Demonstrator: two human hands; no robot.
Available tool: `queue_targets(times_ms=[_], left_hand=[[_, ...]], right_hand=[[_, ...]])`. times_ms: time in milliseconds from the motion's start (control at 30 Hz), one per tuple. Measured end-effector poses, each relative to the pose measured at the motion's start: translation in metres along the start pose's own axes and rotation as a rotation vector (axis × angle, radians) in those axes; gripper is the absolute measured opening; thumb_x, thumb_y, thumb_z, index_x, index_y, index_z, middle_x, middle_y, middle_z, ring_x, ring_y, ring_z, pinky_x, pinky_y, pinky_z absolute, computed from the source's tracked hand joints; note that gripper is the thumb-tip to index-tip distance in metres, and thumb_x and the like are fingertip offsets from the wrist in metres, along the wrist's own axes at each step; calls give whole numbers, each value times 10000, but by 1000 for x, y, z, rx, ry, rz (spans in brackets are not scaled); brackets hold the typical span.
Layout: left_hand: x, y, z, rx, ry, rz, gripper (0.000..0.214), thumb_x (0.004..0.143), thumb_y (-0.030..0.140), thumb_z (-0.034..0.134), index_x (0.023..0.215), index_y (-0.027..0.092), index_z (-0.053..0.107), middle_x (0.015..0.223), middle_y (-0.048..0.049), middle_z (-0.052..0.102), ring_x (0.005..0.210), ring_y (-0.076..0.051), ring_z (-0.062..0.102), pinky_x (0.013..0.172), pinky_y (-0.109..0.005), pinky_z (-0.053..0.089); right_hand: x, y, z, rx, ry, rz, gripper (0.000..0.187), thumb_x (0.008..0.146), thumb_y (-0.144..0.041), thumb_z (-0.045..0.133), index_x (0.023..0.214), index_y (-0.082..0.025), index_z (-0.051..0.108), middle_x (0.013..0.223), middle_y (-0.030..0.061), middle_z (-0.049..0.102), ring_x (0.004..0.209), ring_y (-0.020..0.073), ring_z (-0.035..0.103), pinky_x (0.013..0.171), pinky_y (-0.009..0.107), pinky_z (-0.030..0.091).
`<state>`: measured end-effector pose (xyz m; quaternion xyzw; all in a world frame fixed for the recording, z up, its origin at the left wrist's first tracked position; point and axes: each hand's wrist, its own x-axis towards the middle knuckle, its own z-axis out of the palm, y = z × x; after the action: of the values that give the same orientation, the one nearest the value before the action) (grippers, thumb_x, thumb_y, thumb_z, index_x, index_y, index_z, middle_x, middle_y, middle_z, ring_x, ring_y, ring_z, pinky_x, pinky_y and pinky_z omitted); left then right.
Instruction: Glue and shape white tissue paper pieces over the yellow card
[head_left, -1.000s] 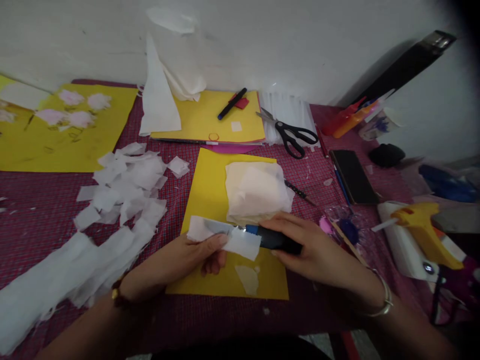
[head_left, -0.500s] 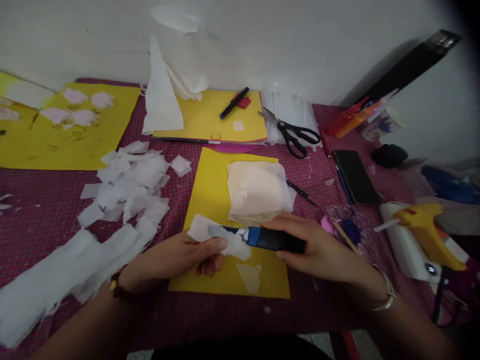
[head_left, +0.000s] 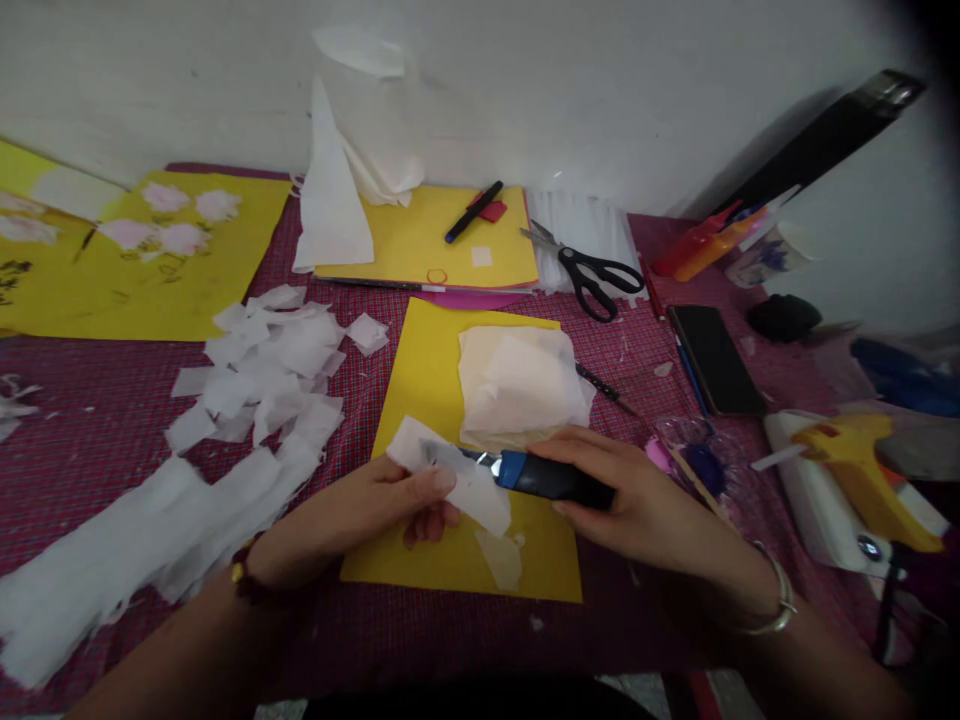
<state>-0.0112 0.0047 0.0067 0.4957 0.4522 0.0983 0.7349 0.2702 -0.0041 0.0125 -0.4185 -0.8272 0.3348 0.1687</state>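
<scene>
My left hand (head_left: 416,500) pinches a small white piece of tissue paper (head_left: 480,500) between thumb and fingers. In my right hand (head_left: 622,490) is a black and blue utility knife (head_left: 551,478), its blade pointing left. The blade lies against the upper edge of the tissue paper, partly hidden by it. Both hands are above a yellow sheet (head_left: 420,370). A stack of cream and white paper (head_left: 525,385) lies on that sheet just beyond my right hand, and a small torn scrap (head_left: 499,560) lies below the knife.
White paper squares (head_left: 277,350) and strips (head_left: 142,540) cover the left. Pink paper flowers (head_left: 184,240) rest on another yellow sheet. Black scissors (head_left: 589,270) lie at the back; a phone (head_left: 716,360) and a yellow glue gun (head_left: 862,470) are to the right.
The tissue paper has tilted, its right end now lower and more pointed. The knife has shifted slightly and its blade angle has changed. The whole view has moved a little.
</scene>
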Motion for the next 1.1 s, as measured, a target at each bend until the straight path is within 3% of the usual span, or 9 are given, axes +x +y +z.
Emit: queue_targets(times_ms=[100, 200, 600, 733, 833, 967, 1100], left_hand=[[6, -3, 5, 22, 160, -14, 404, 813, 558, 561, 666, 183, 593, 634, -16, 600, 573, -130, 521, 577, -263, 449], [10, -4, 8, 31, 230, -6, 380, 818, 531, 567, 665, 184, 591, 630, -9, 602, 569, -128, 520, 573, -261, 447], [12, -5, 13, 71, 104, 43, 360, 862, 482, 535, 677, 178, 591, 628, -3, 589, 572, -114, 504, 568, -241, 427], [10, -2, 6, 29, 0, 68, 340, 781, 509, 645, 744, 173, 607, 634, 20, 569, 543, -97, 471, 519, -218, 398], [10, -10, -3, -76, -83, 125, 476, 735, 624, 655, 732, 149, 633, 651, -10, 593, 546, -103, 506, 520, -222, 418], [15, -25, -8, -314, -52, 103, 657, 814, 743, 443, 749, 133, 679, 644, -63, 630, 516, -110, 530, 473, -220, 408], [16, -22, -6, -402, 29, 11, 655, 763, 758, 497, 687, 133, 680, 545, -49, 595, 453, -99, 504, 403, -199, 343]], right_hand=[[1, 0, 1, 7, 5, 9, 556, 792, -98, 599, 1314, -282, 548, 1274, 56, 640, 1185, 230, 603, 1007, 381, 508], [1, 0, 1, 9, 2, 24, 547, 798, -101, 596, 1315, -273, 541, 1271, 58, 638, 1181, 221, 602, 1000, 368, 509], [4, -6, 10, 44, 24, 5, 509, 816, -121, 600, 1300, -264, 534, 1206, 54, 645, 1112, 190, 611, 958, 335, 510], [3, -6, 11, -14, 33, -3, 517, 821, -103, 588, 1311, -253, 524, 1209, 59, 636, 1105, 186, 608, 956, 330, 509], [2, -5, 11, -73, 31, 2, 532, 815, -85, 582, 1318, -248, 523, 1208, 64, 635, 1092, 190, 613, 941, 333, 518], [2, -6, 10, -150, 50, -4, 521, 817, -84, 569, 1315, -232, 531, 1204, 72, 642, 1071, 198, 625, 922, 337, 531], [2, -7, 10, -205, 71, -18, 484, 829, -98, 565, 1298, -220, 548, 1188, 74, 651, 1058, 198, 631, 912, 328, 537]])
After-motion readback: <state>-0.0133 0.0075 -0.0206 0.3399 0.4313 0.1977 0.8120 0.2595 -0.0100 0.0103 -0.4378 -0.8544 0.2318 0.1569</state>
